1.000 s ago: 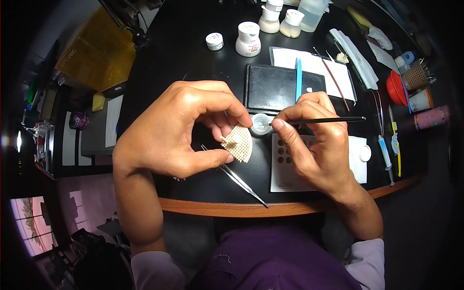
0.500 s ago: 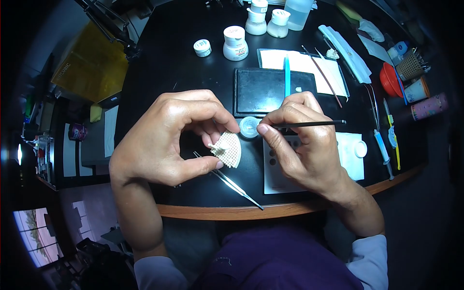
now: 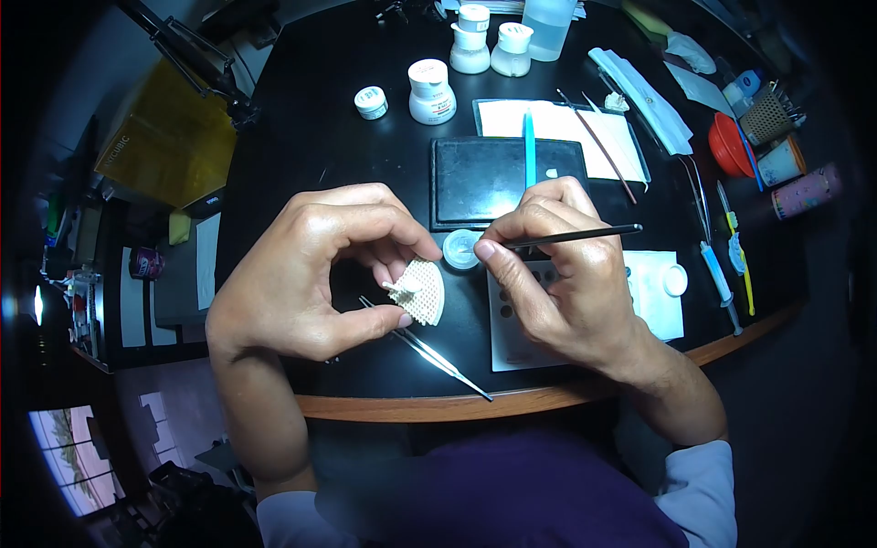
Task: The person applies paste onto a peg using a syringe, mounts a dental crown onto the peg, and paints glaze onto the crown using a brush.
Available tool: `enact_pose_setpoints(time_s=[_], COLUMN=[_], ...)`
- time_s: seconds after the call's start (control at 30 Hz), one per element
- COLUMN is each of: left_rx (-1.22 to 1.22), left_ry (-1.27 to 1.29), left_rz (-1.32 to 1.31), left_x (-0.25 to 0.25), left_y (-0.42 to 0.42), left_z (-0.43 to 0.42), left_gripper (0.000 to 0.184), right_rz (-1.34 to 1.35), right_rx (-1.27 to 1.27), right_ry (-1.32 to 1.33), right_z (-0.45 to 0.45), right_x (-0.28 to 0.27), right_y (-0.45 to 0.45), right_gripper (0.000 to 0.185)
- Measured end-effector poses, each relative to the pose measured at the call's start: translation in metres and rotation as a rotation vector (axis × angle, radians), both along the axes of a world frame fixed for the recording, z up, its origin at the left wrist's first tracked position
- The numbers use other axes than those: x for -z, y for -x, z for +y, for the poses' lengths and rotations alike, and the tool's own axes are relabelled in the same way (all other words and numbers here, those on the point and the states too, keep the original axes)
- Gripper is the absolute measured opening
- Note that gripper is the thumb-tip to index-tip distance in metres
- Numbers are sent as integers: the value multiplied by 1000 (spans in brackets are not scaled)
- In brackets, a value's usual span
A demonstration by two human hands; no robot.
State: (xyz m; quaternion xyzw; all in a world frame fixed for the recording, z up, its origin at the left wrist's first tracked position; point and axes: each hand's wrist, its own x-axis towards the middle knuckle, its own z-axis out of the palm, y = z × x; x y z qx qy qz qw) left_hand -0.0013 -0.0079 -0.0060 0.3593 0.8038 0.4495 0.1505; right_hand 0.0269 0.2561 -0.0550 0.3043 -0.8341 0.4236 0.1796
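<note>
My left hand (image 3: pixel 311 269) pinches a cream honeycomb firing tray (image 3: pixel 427 300) by its edges, between thumb and fingers. A small pale piece (image 3: pixel 403 287) stands on the tray's face, too small to make out well. In my right hand (image 3: pixel 571 279) is a thin brush with a black handle (image 3: pixel 603 232), gripped like a pen; its tip is hidden by my fingers. Right by those fingertips sits a small clear cup (image 3: pixel 461 248) on the table. Metal tweezers (image 3: pixel 434 354) lie below the honeycomb tray, pointing toward the table edge.
Behind my hands is a black flat case (image 3: pixel 493 196) with a blue tool (image 3: pixel 530 151) across it. White jars (image 3: pixel 431 96) stand farther back. Under my right forearm lies a white plate with dark round spots (image 3: pixel 506 338). A syringe (image 3: pixel 719 274) and a red bowl (image 3: pixel 728 146) are at right.
The whole view has shifted slightly, so the table items appear lower and farther left. Both hands keep their grips, with the honeycomb tray and brush nearly in the same pose.
</note>
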Motion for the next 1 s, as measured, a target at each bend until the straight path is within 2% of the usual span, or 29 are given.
enact_pose_setpoints(time_s=[0.2, 0.3, 0.37, 0.47, 0.57, 1.0], left_rx=[3, 7, 11, 49, 85, 151], left_ry=[6, -10, -46, -85, -121, -195], left_rz=[3, -17, -47, -98, -167, -191], left_x=[1, 0, 1, 1, -1, 3], left_y=[1, 1, 2, 3, 2, -1], left_z=[-1, -1, -1, -2, -3, 4], left_gripper=[45, 44, 43, 45, 47, 46], right_rz=[20, 55, 151, 131, 107, 160], right_rx=[8, 56, -25, -170, -308, -338], right_ry=[28, 122, 202, 371, 413, 357], right_z=[-2, 1, 7, 9, 8, -2], right_x=[1, -9, -15, -15, -10, -8], right_y=[0, -3, -4, -16, -23, -31], right_gripper=[7, 6, 10, 20, 22, 17])
